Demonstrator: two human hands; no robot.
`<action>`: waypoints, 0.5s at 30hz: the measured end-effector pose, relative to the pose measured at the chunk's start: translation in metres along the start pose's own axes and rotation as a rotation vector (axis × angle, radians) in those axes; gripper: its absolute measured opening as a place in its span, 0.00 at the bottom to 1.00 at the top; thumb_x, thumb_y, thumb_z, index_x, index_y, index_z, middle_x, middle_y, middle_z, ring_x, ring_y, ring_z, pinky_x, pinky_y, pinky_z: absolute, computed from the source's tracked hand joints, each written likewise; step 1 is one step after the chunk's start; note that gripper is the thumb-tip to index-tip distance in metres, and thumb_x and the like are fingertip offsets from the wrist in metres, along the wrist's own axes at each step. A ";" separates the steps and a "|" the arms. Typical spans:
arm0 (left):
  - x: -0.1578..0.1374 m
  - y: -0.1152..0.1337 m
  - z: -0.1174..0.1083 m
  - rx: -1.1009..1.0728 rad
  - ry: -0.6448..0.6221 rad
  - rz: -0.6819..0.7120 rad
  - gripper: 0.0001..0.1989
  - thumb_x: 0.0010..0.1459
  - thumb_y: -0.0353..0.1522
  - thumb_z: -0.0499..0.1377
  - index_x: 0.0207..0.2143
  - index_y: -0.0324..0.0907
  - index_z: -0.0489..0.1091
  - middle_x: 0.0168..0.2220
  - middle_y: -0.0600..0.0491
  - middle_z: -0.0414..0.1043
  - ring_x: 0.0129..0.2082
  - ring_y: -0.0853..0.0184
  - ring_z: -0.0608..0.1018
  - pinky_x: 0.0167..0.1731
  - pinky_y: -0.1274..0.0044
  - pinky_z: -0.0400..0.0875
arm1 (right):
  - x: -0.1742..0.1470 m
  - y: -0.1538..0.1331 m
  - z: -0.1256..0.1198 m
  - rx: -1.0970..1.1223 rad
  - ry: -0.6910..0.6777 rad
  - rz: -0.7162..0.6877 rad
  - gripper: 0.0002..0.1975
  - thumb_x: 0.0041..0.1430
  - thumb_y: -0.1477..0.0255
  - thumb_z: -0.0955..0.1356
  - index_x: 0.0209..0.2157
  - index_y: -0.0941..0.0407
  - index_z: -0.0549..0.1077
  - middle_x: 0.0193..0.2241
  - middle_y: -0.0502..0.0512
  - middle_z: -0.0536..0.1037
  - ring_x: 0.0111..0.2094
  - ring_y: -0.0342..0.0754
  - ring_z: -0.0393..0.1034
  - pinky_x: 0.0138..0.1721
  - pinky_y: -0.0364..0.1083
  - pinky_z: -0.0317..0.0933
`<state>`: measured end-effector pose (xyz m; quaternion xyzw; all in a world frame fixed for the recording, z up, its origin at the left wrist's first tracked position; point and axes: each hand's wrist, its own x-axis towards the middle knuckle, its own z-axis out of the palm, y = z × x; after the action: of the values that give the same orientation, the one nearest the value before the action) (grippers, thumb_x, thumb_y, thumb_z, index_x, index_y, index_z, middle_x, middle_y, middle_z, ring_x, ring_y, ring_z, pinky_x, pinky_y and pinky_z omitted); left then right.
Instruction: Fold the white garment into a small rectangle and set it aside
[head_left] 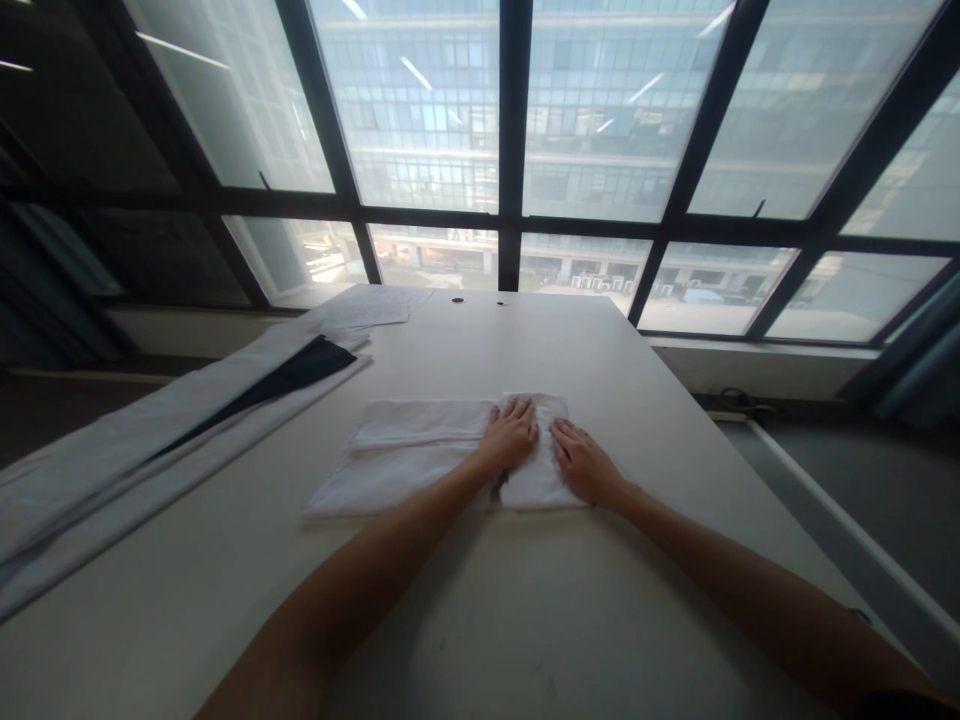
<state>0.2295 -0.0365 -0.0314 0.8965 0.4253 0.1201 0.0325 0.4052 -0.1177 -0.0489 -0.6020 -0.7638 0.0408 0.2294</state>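
Note:
A white cloth lies flat on the table, its right end folded over into a thicker part. On the left edge of that folded part rests my left hand, palm down with the fingers stretched out. My right hand lies on the fold's right edge, fingers extended and pointing up and left. Both hands press on the fabric without gripping it. A lengthwise crease crosses the cloth's left part. What kind of garment or linen it is, I cannot make out.
The white table reaches toward large dark-framed windows. Along its left side lie long pale fabrics with a dark navy piece among them. Two small round spots sit near the far edge. A white bar runs beside the table on the right.

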 end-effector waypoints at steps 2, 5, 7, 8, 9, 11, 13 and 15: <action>0.000 0.000 -0.001 -0.004 -0.001 0.000 0.26 0.72 0.37 0.42 0.68 0.41 0.56 0.71 0.46 0.50 0.71 0.53 0.52 0.65 0.52 0.50 | 0.000 0.000 0.000 -0.011 -0.009 0.002 0.24 0.69 0.71 0.58 0.63 0.63 0.67 0.65 0.68 0.64 0.67 0.54 0.56 0.67 0.56 0.50; 0.000 0.001 -0.002 -0.010 -0.003 -0.004 0.26 0.72 0.37 0.43 0.68 0.41 0.56 0.71 0.46 0.50 0.71 0.53 0.52 0.65 0.51 0.49 | 0.000 -0.001 -0.001 -0.021 -0.030 0.003 0.25 0.70 0.71 0.57 0.64 0.65 0.66 0.65 0.69 0.63 0.68 0.55 0.55 0.68 0.56 0.49; 0.000 0.001 -0.002 -0.011 -0.009 -0.007 0.26 0.72 0.37 0.43 0.69 0.42 0.55 0.71 0.46 0.50 0.71 0.54 0.51 0.65 0.51 0.49 | 0.000 -0.001 -0.001 -0.018 -0.032 0.011 0.25 0.69 0.71 0.57 0.64 0.64 0.66 0.66 0.68 0.63 0.68 0.54 0.54 0.68 0.56 0.48; 0.000 0.001 -0.002 -0.010 -0.011 -0.008 0.26 0.72 0.37 0.42 0.69 0.42 0.55 0.71 0.46 0.50 0.71 0.54 0.51 0.65 0.51 0.49 | 0.000 -0.001 -0.001 -0.015 -0.031 0.015 0.25 0.69 0.71 0.57 0.64 0.63 0.66 0.66 0.67 0.63 0.68 0.54 0.54 0.68 0.56 0.48; 0.000 0.001 -0.002 -0.009 -0.013 -0.008 0.26 0.72 0.37 0.42 0.69 0.42 0.55 0.72 0.46 0.50 0.71 0.54 0.51 0.65 0.51 0.49 | 0.000 -0.002 -0.001 -0.013 -0.029 0.019 0.25 0.69 0.71 0.58 0.64 0.62 0.66 0.66 0.67 0.63 0.68 0.53 0.54 0.68 0.56 0.48; 0.000 0.001 -0.001 -0.006 -0.007 -0.006 0.26 0.72 0.37 0.42 0.69 0.41 0.55 0.71 0.46 0.50 0.71 0.53 0.52 0.65 0.51 0.49 | 0.000 -0.002 -0.001 -0.012 -0.028 0.019 0.25 0.69 0.72 0.58 0.64 0.62 0.66 0.66 0.67 0.63 0.68 0.53 0.54 0.68 0.56 0.48; 0.000 0.000 0.000 -0.006 0.001 -0.005 0.26 0.72 0.37 0.42 0.68 0.41 0.56 0.71 0.46 0.51 0.71 0.53 0.52 0.66 0.52 0.49 | -0.001 -0.002 -0.001 -0.014 -0.028 0.013 0.24 0.69 0.72 0.58 0.63 0.62 0.66 0.66 0.67 0.63 0.68 0.54 0.55 0.68 0.56 0.48; 0.000 0.000 0.000 -0.009 0.004 -0.004 0.26 0.72 0.38 0.42 0.68 0.41 0.56 0.71 0.46 0.51 0.71 0.53 0.52 0.66 0.52 0.49 | -0.001 -0.002 -0.002 -0.017 -0.026 0.008 0.24 0.69 0.72 0.58 0.63 0.63 0.67 0.66 0.68 0.63 0.68 0.55 0.55 0.68 0.57 0.49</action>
<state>0.2293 -0.0368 -0.0312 0.8953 0.4265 0.1237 0.0359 0.4040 -0.1192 -0.0470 -0.6063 -0.7646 0.0431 0.2142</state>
